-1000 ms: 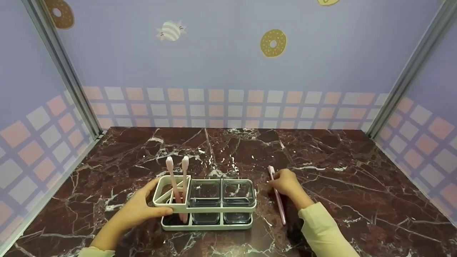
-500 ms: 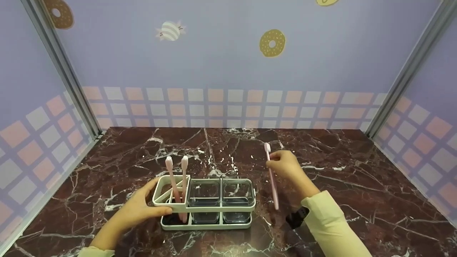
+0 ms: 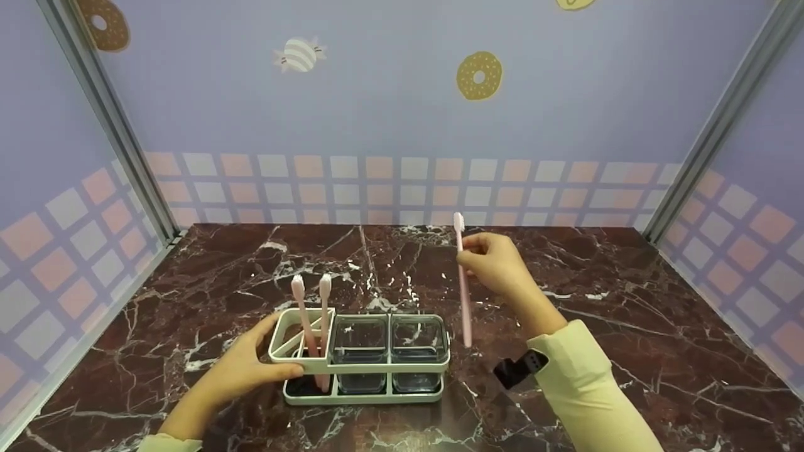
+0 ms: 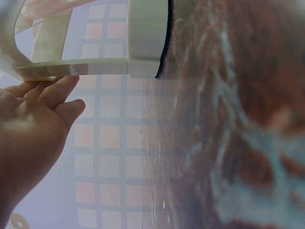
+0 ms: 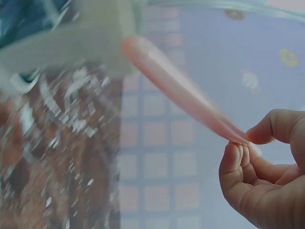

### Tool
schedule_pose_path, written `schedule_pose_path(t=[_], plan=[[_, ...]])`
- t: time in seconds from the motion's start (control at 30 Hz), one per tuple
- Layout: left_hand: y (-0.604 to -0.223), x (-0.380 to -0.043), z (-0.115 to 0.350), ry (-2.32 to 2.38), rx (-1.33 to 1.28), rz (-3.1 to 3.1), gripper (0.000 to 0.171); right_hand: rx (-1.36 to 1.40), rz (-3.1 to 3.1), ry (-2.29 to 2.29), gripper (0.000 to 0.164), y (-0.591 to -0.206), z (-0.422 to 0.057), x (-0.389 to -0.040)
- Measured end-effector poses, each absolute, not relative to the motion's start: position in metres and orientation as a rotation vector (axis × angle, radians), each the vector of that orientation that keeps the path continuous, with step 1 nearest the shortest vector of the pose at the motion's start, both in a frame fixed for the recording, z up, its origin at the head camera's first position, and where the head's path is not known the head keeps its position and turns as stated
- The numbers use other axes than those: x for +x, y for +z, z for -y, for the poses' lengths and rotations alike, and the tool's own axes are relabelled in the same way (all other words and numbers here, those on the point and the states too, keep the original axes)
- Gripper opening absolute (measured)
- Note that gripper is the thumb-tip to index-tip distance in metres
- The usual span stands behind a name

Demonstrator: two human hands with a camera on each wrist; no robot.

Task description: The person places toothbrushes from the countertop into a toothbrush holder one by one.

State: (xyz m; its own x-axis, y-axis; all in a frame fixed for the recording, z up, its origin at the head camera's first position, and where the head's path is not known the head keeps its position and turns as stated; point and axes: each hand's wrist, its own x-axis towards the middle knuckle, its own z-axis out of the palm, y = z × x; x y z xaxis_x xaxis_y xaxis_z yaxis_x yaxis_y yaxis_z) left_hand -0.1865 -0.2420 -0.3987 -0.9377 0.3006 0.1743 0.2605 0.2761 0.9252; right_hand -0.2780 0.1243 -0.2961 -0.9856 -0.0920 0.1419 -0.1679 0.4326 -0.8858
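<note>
A pale toothbrush holder [image 3: 361,369] stands on the table, with two pink toothbrushes [image 3: 306,320] upright in its left section. My left hand [image 3: 242,367] grips the holder's left end, thumb along the front and fingers around the back; the left wrist view has the fingertips [image 4: 62,93] at its upper rim. To the right of the holder, my right hand [image 3: 496,260] pinches a third pink toothbrush [image 3: 465,304] near its neck, bristles up and handle end down. The right wrist view has this handle [image 5: 176,88] slanting away from the thumb and fingers.
Two clear square cups [image 3: 362,339] fill the holder's middle and right sections. A black device [image 3: 521,369] sits at my right wrist. Dark red marbled tabletop [image 3: 597,276] runs back to a lilac wall [image 3: 389,107] with checks; side panels close both ends.
The right hand has lifted the third toothbrush off the table, carrying it up, away from me and slightly left, and its handle is now more upright. Left hand and holder have stayed put.
</note>
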Motion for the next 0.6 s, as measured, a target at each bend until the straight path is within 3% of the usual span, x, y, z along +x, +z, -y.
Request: schedule_pose_path(t=[0.6], plan=[[-0.398,-0.186,0.241,1.767,0.501,-2.492,0.091,0.597,2.358,1.901,0.016,-0.264,-0.046,-0.218]])
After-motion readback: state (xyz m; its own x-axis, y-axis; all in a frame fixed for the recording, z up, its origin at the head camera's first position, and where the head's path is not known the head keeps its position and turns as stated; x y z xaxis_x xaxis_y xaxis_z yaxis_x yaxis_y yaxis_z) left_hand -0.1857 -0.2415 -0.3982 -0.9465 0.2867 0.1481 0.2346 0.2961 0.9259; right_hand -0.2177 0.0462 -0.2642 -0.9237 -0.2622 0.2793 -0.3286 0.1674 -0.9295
